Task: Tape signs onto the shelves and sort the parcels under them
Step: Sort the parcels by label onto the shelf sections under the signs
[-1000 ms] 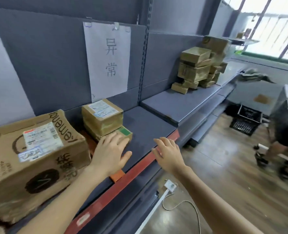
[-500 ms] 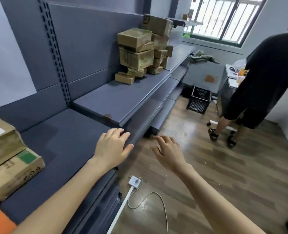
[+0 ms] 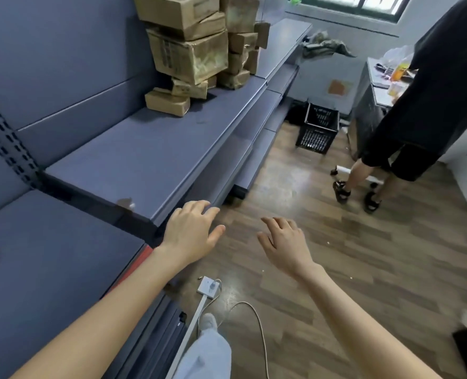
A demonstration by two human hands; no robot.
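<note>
The left hand (image 3: 191,232) and right hand (image 3: 284,242) hung empty, fingers loosely spread, the left by the front edge of the grey shelf (image 3: 145,160), the right over the floor (image 3: 363,255). Farther along that shelf stood stacked parcels (image 3: 191,50), tops cropped, labels illegible.

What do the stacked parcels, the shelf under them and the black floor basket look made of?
Parcels: brown cardboard, matte, creased and dented. Shelf: probably painted metal, smooth grey-blue, thin folded front edge. Basket: likely moulded plastic, black lattice walls.
</note>
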